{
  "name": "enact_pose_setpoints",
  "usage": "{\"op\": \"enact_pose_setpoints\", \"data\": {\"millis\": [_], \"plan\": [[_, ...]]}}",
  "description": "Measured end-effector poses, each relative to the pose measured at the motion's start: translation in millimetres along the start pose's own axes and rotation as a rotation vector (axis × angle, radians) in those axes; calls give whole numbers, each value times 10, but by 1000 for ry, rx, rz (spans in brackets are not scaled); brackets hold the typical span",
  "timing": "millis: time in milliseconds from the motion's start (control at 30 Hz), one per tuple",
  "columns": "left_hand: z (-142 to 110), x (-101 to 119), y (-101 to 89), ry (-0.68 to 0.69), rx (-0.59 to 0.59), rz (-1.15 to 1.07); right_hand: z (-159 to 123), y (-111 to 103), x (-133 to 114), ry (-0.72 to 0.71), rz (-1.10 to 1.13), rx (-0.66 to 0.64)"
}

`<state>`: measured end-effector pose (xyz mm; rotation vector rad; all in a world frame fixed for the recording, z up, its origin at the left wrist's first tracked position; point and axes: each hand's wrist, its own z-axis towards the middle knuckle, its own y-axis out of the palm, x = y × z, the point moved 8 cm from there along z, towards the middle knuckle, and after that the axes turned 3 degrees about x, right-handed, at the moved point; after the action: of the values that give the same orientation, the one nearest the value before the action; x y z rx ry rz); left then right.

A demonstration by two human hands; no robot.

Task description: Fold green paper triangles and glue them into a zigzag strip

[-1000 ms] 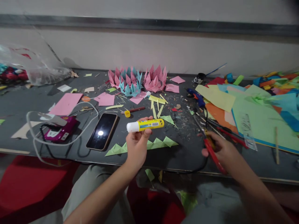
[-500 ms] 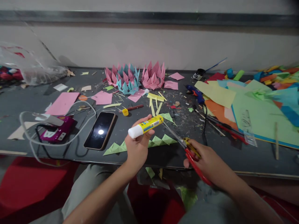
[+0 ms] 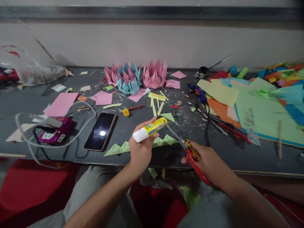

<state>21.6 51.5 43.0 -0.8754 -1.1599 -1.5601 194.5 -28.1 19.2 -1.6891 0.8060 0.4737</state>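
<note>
My left hand [image 3: 141, 152] is closed around a yellow and white glue stick [image 3: 152, 128], its white end pointing down and to the left. In my right hand [image 3: 209, 160] is a pair of scissors [image 3: 193, 156] with red and yellow handles, the blades together. The blade tips meet the yellow end of the glue stick; I cannot tell whether they go inside it. Behind my left hand lies a strip of folded green paper triangles [image 3: 121, 148], partly hidden. A folded green piece [image 3: 167, 117] rests just beyond the glue stick, and a yellow cap [image 3: 125, 112] sits farther left.
A phone [image 3: 101, 131] and a purple power adapter [image 3: 57, 129] with looping cables occupy the left. Pink and blue folded-paper crowns [image 3: 154, 74] stand at the back. A blue glue gun [image 3: 198, 91] and coloured sheets [image 3: 258, 117] lie right, with paper scraps scattered about.
The scene has shifted slightly up and left in view. Both hands keep their grip, and the scissor tips stay at the glue stick's yellow end.
</note>
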Motion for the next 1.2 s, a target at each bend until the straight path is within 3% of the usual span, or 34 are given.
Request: {"op": "enact_pose_setpoints", "data": {"millis": [200,300,433,500,667,800,1200], "plan": [[-44,-63,-22,-68,100,-15,-16,-96,-49,-125,-413,275],[-117,-198,-28,-189,178,-21,-65,-78,-162,-220,-566,398],[-229,-456,126,-387,130,-113,-78,35,-305,-328,-516,373],[-198,-456,139,-351,156,-141,-50,-34,-282,-274,-452,383],[7,-278,50,-179,231,-203,-2,-459,-80,-114,-242,521],[53,-198,72,-119,140,-196,61,-508,65,-22,-214,448],[-28,6,163,129,9,-72,46,-153,94,-6,-181,172]]}}
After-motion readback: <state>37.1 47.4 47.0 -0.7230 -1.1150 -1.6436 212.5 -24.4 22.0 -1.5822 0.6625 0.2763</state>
